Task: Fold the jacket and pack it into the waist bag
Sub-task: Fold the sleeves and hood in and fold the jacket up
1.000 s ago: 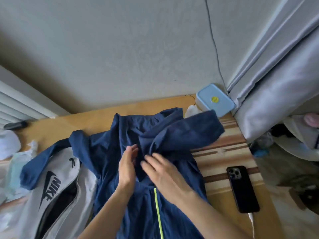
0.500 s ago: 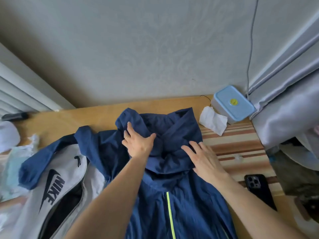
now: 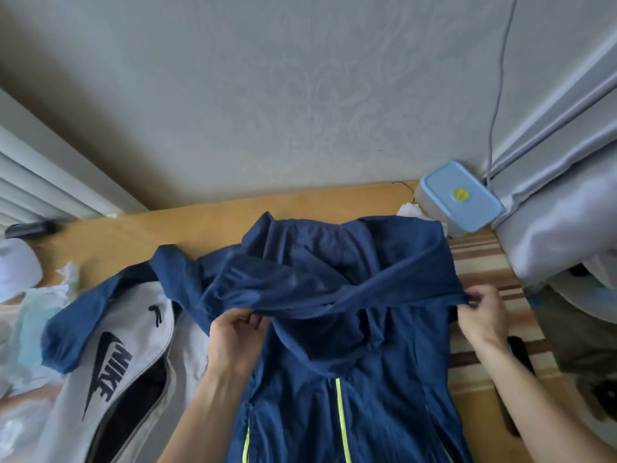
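Fingers [image 3: 248, 320] of both hands pinch the thin navy nylon jacket [image 3: 367, 379]'s stretched upper edge; its left sleeve, draped over the grey zipped waist bag [image 3: 110, 362], may snag.

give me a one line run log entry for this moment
stage: folding | left hand: pinching jacket hood edge | right hand: pinching same edge | waist bag: unzipped, empty-looking

Grey patterned wall [image 3: 300, 95]; wooden tabletop [image 3: 167, 228]; grey curtain [image 3: 567, 162] right; daylight.
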Action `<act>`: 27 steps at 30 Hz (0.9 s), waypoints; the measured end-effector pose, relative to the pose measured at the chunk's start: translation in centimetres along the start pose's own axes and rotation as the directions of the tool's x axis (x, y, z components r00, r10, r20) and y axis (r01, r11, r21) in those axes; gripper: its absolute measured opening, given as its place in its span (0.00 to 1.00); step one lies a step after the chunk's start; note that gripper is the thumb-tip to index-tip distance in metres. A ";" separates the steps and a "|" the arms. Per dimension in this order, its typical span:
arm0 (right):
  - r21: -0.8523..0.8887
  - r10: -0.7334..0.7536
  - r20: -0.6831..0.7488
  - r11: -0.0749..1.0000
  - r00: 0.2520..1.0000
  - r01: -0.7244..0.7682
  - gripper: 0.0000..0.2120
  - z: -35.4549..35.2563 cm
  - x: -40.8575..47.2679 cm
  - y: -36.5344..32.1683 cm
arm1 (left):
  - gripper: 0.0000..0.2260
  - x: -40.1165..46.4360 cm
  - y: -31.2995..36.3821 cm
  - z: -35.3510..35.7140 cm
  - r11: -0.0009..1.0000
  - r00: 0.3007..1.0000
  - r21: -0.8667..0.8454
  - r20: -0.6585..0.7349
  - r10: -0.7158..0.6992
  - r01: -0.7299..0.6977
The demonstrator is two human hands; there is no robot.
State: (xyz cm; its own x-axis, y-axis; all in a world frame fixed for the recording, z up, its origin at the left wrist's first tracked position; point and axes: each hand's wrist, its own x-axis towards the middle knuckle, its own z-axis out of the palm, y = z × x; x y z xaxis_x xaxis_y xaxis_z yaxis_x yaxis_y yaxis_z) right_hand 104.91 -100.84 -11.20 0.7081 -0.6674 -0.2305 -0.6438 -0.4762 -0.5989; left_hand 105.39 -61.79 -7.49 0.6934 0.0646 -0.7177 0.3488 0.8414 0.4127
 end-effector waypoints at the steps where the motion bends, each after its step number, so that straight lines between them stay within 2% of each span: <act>1: -0.004 0.035 0.054 0.999 0.998 -0.035 0.17 -0.3 -0.1 0.2 | 0.10 -0.1 -0.1 -0.6 0.999 0.999 0.010 -0.023 -0.047 0.047; 2: -0.038 0.003 0.080 0.999 0.997 0.000 0.22 -0.8 -0.4 0.4 | 0.08 -0.1 -0.1 -1.0 0.996 0.995 0.024 -0.051 -0.082 0.083; 4: -0.192 -0.226 0.096 0.951 0.969 0.241 0.31 -1.4 -0.9 0.4 | 0.07 0.2 0.2 -1.2 0.989 0.989 0.115 -0.129 -0.077 0.092; 5: -0.248 -0.372 0.117 0.887 0.921 0.390 0.34 -1.6 -1.2 0.1 | 0.09 0.4 0.1 -1.1 0.973 0.987 0.222 -0.160 -0.018 0.054; 6: -0.273 -0.512 0.150 0.801 0.845 0.534 0.36 -1.8 -1.4 -0.3 | 0.15 0.5 0.1 -1.0 0.924 0.982 0.382 -0.170 0.086 -0.015; 7: -0.288 -0.622 0.200 0.701 0.757 0.652 0.38 -1.7 -1.4 -1.0 | 0.23 0.4 0.2 -0.8 0.823 0.967 0.558 -0.140 0.213 -0.100; 9: -0.338 -0.714 0.347 0.509 0.608 0.792 0.41 -1.2 -0.8 -2.9 | 0.31 -0.1 0.8 -0.5 0.518 0.914 0.813 0.045 0.402 -0.268; 10: -0.357 -0.710 0.428 0.436 0.559 0.826 0.42 -0.6 -0.3 -4.0 | 0.31 -0.4 1.3 0.0 0.393 0.902 0.860 0.157 0.402 -0.325; 12: -0.362 -0.659 0.563 0.345 0.498 0.866 0.38 1.0 0.4 -6.0 | 0.30 -0.7 2.6 0.7 0.168 0.918 0.928 0.276 0.284 -0.331; 14: -0.324 -0.586 0.660 0.342 0.469 0.882 0.24 2.0 1.3 -7.5 | 0.30 -1.2 4.1 0.9 -0.145 0.923 0.945 0.320 0.213 -0.294; 15: -0.310 -0.543 0.681 0.393 0.491 0.866 0.15 2.0 1.6 -8.3 | 0.29 -1.4 4.9 0.8 -0.287 0.905 0.912 0.360 0.226 -0.291; 16: -0.297 -0.500 0.672 0.493 0.546 0.817 0.08 1.7 2.0 -9.0 | 0.26 -1.6 5.8 0.7 -0.382 0.876 0.877 0.405 0.261 -0.291; 17: -0.272 -0.478 0.630 0.602 0.612 0.751 0.06 1.1 2.5 -9.6 | 0.20 -2.0 6.7 0.7 -0.421 0.848 0.858 0.437 0.301 -0.293; 19: -0.197 -0.460 0.503 0.763 0.732 0.616 0.11 -0.4 3.6 -10.3 | 0.05 -2.6 8.5 1.1 -0.393 0.803 0.871 0.449 0.393 -0.294; 20: -0.165 -0.450 0.453 0.806 0.770 0.568 0.14 -1.2 4.1 -10.6 | 0.03 -2.5 9.1 1.5 -0.351 0.800 0.892 0.422 0.427 -0.284; 21: -0.153 -0.441 0.416 0.828 0.795 0.539 0.16 -1.8 4.6 -10.8 | 0.05 -2.2 9.4 2.1 -0.265 0.823 0.925 0.366 0.435 -0.271; 23: -0.209 -0.412 0.382 0.834 0.828 0.511 0.15 -2.3 5.1 -11.6 | 0.06 -1.0 9.4 3.4 0.050 0.904 0.970 0.201 0.376 -0.237; 24: -0.262 -0.396 0.356 0.827 0.846 0.497 0.12 -2.2 5.2 -11.8 | 0.08 0.1 9.1 3.8 0.174 0.931 0.967 0.120 0.344 -0.189; 25: -0.316 -0.398 0.319 0.811 0.860 0.492 0.05 -2.0 5.0 -12.1 | 0.11 1.4 8.6 3.9 0.199 0.937 0.968 0.076 0.342 -0.151; 26: -0.373 -0.404 0.259 0.796 0.877 0.477 0.06 -1.6 4.4 -12.2 | 0.15 2.8 8.1 3.8 0.161 0.927 0.979 0.054 0.370 -0.122; 27: -0.406 -0.425 0.186 0.788 0.886 0.463 0.13 -0.8 3.7 -12.1 | 0.19 3.9 7.6 3.8 0.095 0.909 0.992 0.034 0.416 -0.080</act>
State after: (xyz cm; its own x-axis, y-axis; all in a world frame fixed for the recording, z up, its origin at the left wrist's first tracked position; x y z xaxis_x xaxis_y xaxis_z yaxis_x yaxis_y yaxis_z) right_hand 115.11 -97.99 -4.23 0.9548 -0.2823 -0.0928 -0.2970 -0.9166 -0.2676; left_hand 113.14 -57.15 -5.00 0.7964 0.3907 -0.4617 0.6032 -0.4580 0.6530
